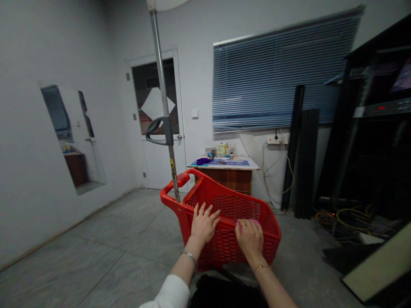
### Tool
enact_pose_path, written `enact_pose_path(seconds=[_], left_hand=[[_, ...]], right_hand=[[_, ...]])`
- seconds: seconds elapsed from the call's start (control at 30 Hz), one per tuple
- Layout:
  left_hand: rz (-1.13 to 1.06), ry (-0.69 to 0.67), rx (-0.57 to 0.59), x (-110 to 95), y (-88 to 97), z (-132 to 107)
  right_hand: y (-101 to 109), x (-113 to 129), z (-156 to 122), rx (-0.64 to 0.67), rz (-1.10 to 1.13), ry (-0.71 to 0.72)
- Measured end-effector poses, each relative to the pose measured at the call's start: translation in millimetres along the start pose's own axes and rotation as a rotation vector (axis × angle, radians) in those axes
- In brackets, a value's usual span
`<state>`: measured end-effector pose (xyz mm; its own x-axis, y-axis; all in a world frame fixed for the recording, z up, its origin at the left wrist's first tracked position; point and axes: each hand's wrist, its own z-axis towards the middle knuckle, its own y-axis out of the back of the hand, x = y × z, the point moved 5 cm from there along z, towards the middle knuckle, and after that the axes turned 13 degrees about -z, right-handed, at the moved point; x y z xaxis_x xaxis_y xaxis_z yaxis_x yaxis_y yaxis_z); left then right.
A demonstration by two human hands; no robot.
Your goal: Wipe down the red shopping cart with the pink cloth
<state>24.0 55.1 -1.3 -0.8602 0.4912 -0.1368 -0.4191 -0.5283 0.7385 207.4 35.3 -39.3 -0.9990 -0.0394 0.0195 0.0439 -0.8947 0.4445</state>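
Note:
A red plastic shopping cart (224, 246) with perforated basket walls stands on the floor in front of me. My left hand (204, 224) lies on the near rim, fingers spread, holding nothing. Further right along the same rim, my right hand (250, 239) is closed around a pink cloth (256, 223) pressed against the edge. Most of the cloth is hidden under my fingers. A metal pole (163, 85) with a grey loop handle (168, 130) rises at the cart's handle end.
Behind the cart is a small table (253, 164) with a purple cloth (203, 161) and several small containers. A white door (163, 167) and a blind-covered window (276, 81) are in the back wall. Right, dark panels (306, 162), loose cables (349, 218) and a rack (382, 111) stand close.

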Motion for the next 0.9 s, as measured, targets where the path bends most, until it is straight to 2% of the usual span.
enact_pose_path(seconds=[0.1, 0.2, 0.3, 0.47, 0.57, 0.67, 0.83, 0.9], left_hand=[[-0.010, -0.009, 0.011, -2.7, -5.4, -1.1], [-0.021, -0.023, 0.030, -3.0, -6.2, -1.5], [-0.029, -0.026, 0.029, -2.0, -4.2, -1.5], [-0.036, -0.036, 0.015, -3.0, -2.7, -2.2], [-0.038, -0.036, 0.032, -4.4, -2.8, -2.7], [-0.048, -0.033, 0.060, -5.3, -2.7, -2.6], [-0.023, -0.018, 0.057, -4.5, -1.5, -1.9], [-0.007, -0.018, 0.049, -3.6, -1.6, -1.9]], right_hand=[[-0.3, 20.2, 5.5, -0.012, 0.033, 0.019], [0.1, 15.8, 3.9, -0.019, 0.020, 0.054], [0.8, -10.8, -2.4, -0.018, -0.018, 0.084], [0.7, -68.6, -18.4, -0.038, -0.119, 0.045], [-0.6, -84.7, -25.4, -0.059, -0.140, 0.015], [-1.0, -74.4, -23.9, -0.094, -0.119, -0.019], [-4.2, -14.9, -9.6, -0.051, -0.004, 0.051], [-4.6, 1.1, -6.2, -0.034, 0.001, 0.046]])
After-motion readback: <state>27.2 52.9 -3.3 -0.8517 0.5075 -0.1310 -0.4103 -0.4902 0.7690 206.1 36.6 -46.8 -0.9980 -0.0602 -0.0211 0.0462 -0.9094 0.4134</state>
